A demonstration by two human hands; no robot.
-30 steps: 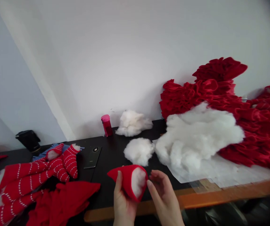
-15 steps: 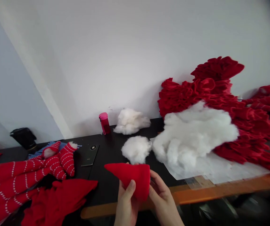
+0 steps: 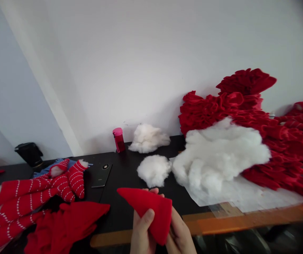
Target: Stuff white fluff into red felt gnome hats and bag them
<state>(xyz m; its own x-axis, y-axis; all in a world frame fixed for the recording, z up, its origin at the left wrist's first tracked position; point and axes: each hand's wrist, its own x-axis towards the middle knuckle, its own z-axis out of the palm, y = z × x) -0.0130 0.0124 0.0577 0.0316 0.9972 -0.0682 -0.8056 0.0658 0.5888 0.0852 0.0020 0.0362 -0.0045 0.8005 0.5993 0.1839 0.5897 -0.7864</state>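
Both my hands hold a red felt cone [image 3: 147, 211] low in the view, its tip pointing left and its wide end turned down and away. My left hand [image 3: 142, 229] presses a thumb on its near side. My right hand [image 3: 179, 234] cups the wide end from the right. The opening and any filling inside are hidden. Just beyond the cone lies a ball of white polyester stuffing [image 3: 153, 171], with a much larger heap of it [image 3: 217, 158] on a white sheet [image 3: 249, 195] to the right.
On the black tabletop [image 3: 125, 180] stand a pink bottle [image 3: 119, 140], a smaller stuffing heap [image 3: 147, 138] and a dark phone [image 3: 101, 175]. Red striped stuffed pieces [image 3: 29, 190] and red felt [image 3: 66, 225] lie left. Piled red felt [image 3: 246, 113] rises right.
The cone has turned so that its stuffed opening no longer faces me. It now sits a little lower and tilts down to the right, with my right hand closed in against it.
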